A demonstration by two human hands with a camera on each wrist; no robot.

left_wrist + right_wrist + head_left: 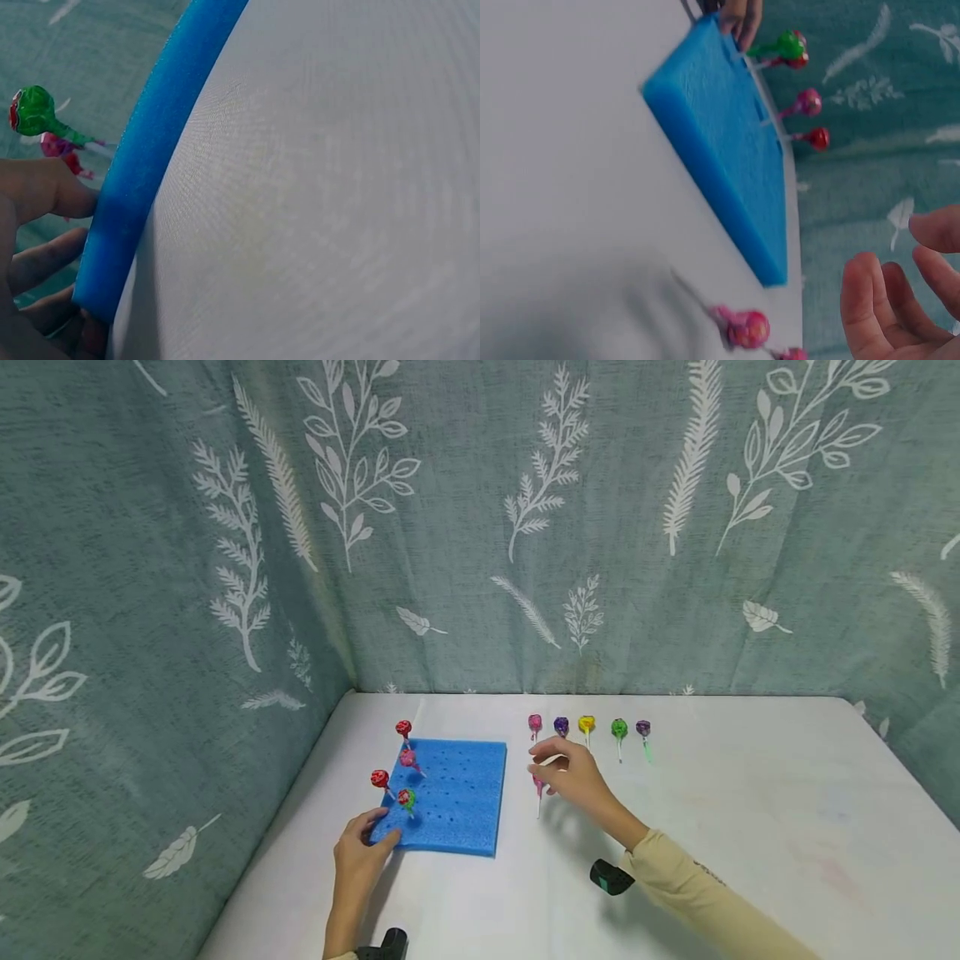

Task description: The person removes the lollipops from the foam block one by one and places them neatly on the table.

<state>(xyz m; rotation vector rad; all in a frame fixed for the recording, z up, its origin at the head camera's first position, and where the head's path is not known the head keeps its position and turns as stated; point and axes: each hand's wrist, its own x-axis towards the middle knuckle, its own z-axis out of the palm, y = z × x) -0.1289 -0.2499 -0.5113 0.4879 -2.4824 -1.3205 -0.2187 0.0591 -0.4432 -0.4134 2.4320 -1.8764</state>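
Observation:
A blue foam board (pixel 457 793) lies on the white table, several wrapped lollipops standing in its left side: a green-and-red lollipop (pixel 407 798), a pink lollipop (pixel 408 758) and red ones such as the red lollipop (pixel 380 778). My left hand (pixel 362 852) holds the board's near left corner; in the left wrist view its fingers (pixel 45 259) lie along the foam edge (pixel 124 202). To the right of the board, my right hand (pixel 573 777) hovers over a loose pink lollipop (pixel 748 328), fingers parted and holding nothing. That lollipop is partly covered by the hand in the head view.
Behind the right hand lies a row of loose lollipops: pink (pixel 535 723), dark purple (pixel 561 726), yellow (pixel 587 724), green (pixel 618 728) and purple (pixel 643 728). A leaf-patterned curtain (pixel 465 527) hangs behind and left of the white table (pixel 750 810).

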